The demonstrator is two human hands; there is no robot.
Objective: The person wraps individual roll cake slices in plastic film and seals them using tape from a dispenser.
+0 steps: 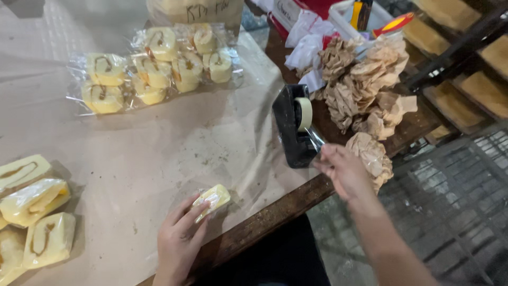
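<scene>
The left hand (177, 241) rests on the desk (159, 153) near its front edge, fingers curled over a small yellow cake slice (212, 199) wrapped in clear film; the fingertips press the wrapped slice down against the brown paper (174, 132) that covers the desktop. The slice lies just inside the desk's wooden front edge, slightly tilted.

The right hand (344, 170) is raised off the desk at its right corner, fingers pinched together on the free end of a strip of clear tape (316, 140). The strip runs from the hand back to the black tape dispenser (293, 127), which stands upright at the desk's right edge with its pale roll showing at the top.

Just beside the right hand lies a crumpled ball of brown paper (373, 156). Further back on the right, more crumpled brown paper (365, 79) is heaped together with white cloth or paper (307, 45), and behind that stands a container holding tools with red and yellow handles (394, 24); their kind cannot be made out.

At the left edge of the view, well apart from the left hand, several wrapped slices (34, 212) lie side by side. At the far side of the desk, a cluster of clear bags of rolled cake pieces (153, 66) sits on the paper.

To the right, beyond the desk, a dark rack with wooden shelves (465, 79) stands above a tiled floor (455, 201).
</scene>
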